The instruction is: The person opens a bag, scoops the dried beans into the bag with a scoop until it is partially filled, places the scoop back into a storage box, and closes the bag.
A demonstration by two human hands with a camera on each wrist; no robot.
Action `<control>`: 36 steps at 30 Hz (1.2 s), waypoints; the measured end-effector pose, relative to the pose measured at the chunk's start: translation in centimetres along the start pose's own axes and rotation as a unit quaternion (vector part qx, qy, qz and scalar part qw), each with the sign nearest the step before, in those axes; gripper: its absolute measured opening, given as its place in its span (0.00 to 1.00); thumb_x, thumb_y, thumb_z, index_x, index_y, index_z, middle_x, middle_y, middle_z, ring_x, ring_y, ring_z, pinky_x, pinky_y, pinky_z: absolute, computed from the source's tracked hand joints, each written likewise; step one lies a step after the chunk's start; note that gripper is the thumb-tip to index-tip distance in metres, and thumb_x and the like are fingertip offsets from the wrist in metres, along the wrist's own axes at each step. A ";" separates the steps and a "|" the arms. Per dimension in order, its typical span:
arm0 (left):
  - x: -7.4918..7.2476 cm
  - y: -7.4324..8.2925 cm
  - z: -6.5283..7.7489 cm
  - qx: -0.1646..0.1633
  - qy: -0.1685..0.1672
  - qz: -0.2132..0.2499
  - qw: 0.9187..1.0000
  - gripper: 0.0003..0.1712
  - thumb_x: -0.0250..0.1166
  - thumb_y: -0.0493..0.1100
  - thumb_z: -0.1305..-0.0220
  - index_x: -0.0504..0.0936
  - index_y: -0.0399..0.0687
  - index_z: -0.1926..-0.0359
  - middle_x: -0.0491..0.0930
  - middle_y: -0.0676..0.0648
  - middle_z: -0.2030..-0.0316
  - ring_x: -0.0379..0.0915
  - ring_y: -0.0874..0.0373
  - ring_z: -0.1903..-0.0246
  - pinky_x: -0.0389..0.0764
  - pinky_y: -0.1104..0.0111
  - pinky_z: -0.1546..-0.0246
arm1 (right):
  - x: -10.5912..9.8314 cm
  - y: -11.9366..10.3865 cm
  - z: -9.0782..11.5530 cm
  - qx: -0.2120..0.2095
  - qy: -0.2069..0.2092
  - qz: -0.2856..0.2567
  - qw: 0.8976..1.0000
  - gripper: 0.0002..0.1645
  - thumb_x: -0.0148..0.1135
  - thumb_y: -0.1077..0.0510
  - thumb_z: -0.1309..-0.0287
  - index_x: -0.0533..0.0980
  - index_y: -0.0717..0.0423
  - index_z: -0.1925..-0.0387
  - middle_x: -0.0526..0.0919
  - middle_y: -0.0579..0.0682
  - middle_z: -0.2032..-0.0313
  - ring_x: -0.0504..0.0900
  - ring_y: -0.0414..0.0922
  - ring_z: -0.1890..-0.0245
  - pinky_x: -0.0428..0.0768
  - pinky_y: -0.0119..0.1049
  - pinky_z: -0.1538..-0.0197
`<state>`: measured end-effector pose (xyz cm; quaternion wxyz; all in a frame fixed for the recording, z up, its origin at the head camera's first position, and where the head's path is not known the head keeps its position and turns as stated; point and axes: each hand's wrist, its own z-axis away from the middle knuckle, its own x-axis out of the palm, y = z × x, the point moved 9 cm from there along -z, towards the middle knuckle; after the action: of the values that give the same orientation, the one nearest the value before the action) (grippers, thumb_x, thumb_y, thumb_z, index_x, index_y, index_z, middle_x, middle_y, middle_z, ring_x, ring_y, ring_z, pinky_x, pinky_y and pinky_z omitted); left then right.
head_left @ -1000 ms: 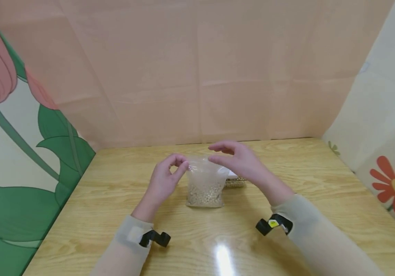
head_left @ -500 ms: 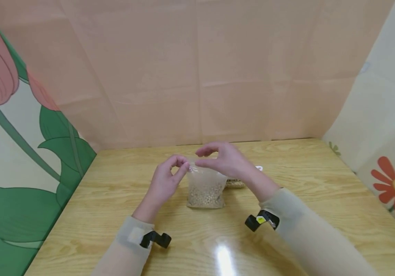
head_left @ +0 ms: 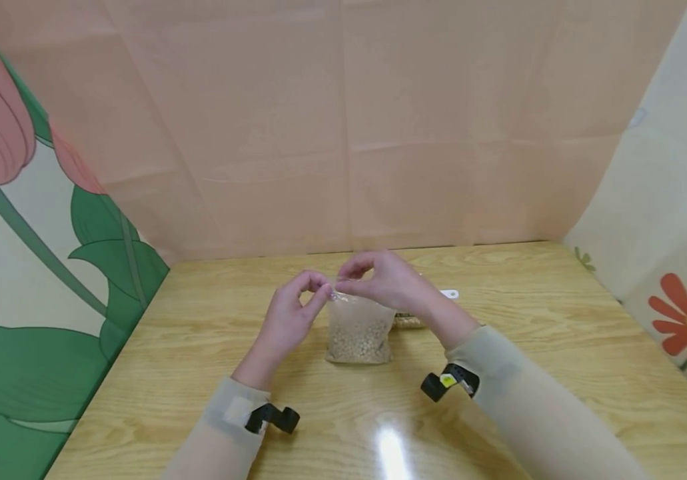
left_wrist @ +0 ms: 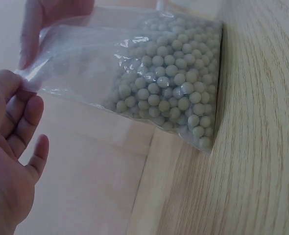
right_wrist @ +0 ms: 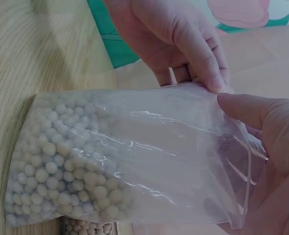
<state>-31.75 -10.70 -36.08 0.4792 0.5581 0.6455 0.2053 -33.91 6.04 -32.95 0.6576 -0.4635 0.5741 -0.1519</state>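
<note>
A clear plastic zip bag (head_left: pixel 359 333), its lower half filled with small beige balls (left_wrist: pixel 169 83), stands upright on the table. My left hand (head_left: pixel 286 317) pinches the bag's upper left corner between thumb and index finger. Close beside it, my right hand (head_left: pixel 388 283) has its thumb and fingers around the bag's top edge. In the right wrist view, the right thumb (right_wrist: pixel 247 110) meets the left fingertips at that corner, and the zip strip (right_wrist: pixel 248 181) runs down from there. The other right fingers are partly hidden behind the clear film.
Behind the bag on the right is a low clear container (head_left: pixel 408 321) of similar balls, partly hidden by my right hand. A white handle (head_left: pixel 450 293) sticks out to its right. The wooden table (head_left: pixel 211 313) ends at a pink cloth backdrop (head_left: pixel 271 167).
My right hand has moved left along the bag's top to the left corner, and its spread thumb and fingers have closed on the edge. The left hand keeps its pinch; the white handle has come into sight.
</note>
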 end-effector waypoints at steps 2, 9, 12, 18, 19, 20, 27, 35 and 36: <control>0.1 0.0 0.0 0.001 -0.001 0.004 1.000 0.07 0.66 0.47 0.17 0.86 0.51 0.54 0.85 0.55 0.60 0.81 0.57 0.52 0.79 0.45 0.39 | 0.1 0.1 0.0 0.000 -0.002 -0.006 1.000 0.12 0.76 0.44 0.28 0.89 0.44 0.50 0.89 0.42 0.51 0.85 0.48 0.47 0.84 0.53 0.43; 0.0 0.1 0.1 -0.006 0.001 0.005 1.000 0.06 0.66 0.48 0.18 0.86 0.53 0.54 0.85 0.55 0.61 0.81 0.57 0.52 0.78 0.46 0.39 | 0.3 0.1 -0.3 -0.019 -0.001 -0.003 1.000 0.08 0.76 0.47 0.28 0.91 0.43 0.54 0.89 0.41 0.52 0.85 0.47 0.48 0.85 0.51 0.45; 0.1 0.1 0.1 -0.009 0.002 0.002 1.000 0.07 0.66 0.48 0.17 0.86 0.53 0.55 0.85 0.55 0.61 0.81 0.57 0.52 0.78 0.49 0.40 | 0.3 0.0 -0.3 -0.024 -0.003 -0.002 1.000 0.07 0.76 0.47 0.27 0.91 0.43 0.55 0.89 0.41 0.53 0.85 0.47 0.49 0.85 0.50 0.46; 0.1 0.2 0.2 -0.019 0.001 -0.005 1.000 0.08 0.65 0.48 0.16 0.86 0.51 0.54 0.85 0.54 0.60 0.80 0.56 0.50 0.77 0.46 0.37 | 0.4 -0.3 -0.3 -0.033 -0.005 -0.009 0.999 0.05 0.75 0.49 0.27 0.91 0.43 0.57 0.89 0.41 0.53 0.84 0.47 0.51 0.83 0.49 0.48; 0.1 0.2 0.2 -0.022 0.000 -0.006 1.000 0.09 0.65 0.49 0.16 0.86 0.51 0.54 0.85 0.54 0.60 0.80 0.56 0.49 0.77 0.46 0.37 | 0.4 -0.3 -0.3 -0.035 -0.006 -0.010 0.999 0.05 0.75 0.49 0.27 0.91 0.43 0.57 0.89 0.42 0.53 0.84 0.47 0.51 0.83 0.49 0.48; 0.1 0.2 0.2 -0.025 -0.001 -0.006 1.000 0.09 0.65 0.49 0.16 0.86 0.51 0.54 0.85 0.54 0.59 0.80 0.57 0.48 0.77 0.45 0.37 | 0.4 -0.3 -0.2 -0.036 -0.008 -0.011 0.999 0.05 0.75 0.49 0.26 0.91 0.44 0.57 0.89 0.42 0.53 0.84 0.47 0.52 0.83 0.49 0.49; 0.1 0.3 0.2 -0.026 -0.001 -0.004 1.000 0.08 0.64 0.48 0.16 0.86 0.52 0.54 0.86 0.55 0.59 0.80 0.57 0.49 0.79 0.48 0.41 | 0.4 -0.2 -0.1 -0.026 -0.016 -0.003 1.000 0.07 0.74 0.50 0.25 0.90 0.46 0.56 0.89 0.43 0.54 0.85 0.47 0.53 0.84 0.47 0.51; 0.0 0.3 0.1 -0.017 0.005 -0.003 1.000 0.07 0.64 0.47 0.16 0.86 0.52 0.54 0.86 0.55 0.61 0.81 0.56 0.51 0.80 0.49 0.44 | 0.1 0.4 0.1 -0.022 -0.011 -0.003 1.000 0.07 0.74 0.49 0.26 0.89 0.46 0.55 0.90 0.43 0.54 0.86 0.51 0.50 0.85 0.49 0.48; 0.0 0.3 0.1 -0.016 0.005 -0.003 1.000 0.07 0.65 0.47 0.16 0.86 0.52 0.54 0.86 0.55 0.61 0.81 0.56 0.51 0.80 0.48 0.44 | 0.1 0.5 0.1 -0.023 -0.012 -0.003 1.000 0.07 0.74 0.49 0.26 0.89 0.46 0.54 0.90 0.43 0.53 0.86 0.51 0.49 0.85 0.49 0.48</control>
<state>-31.49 -10.62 -35.93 0.4855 0.5472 0.6462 0.2173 -33.91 6.28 -33.36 0.6528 -0.4822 0.5684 -0.1351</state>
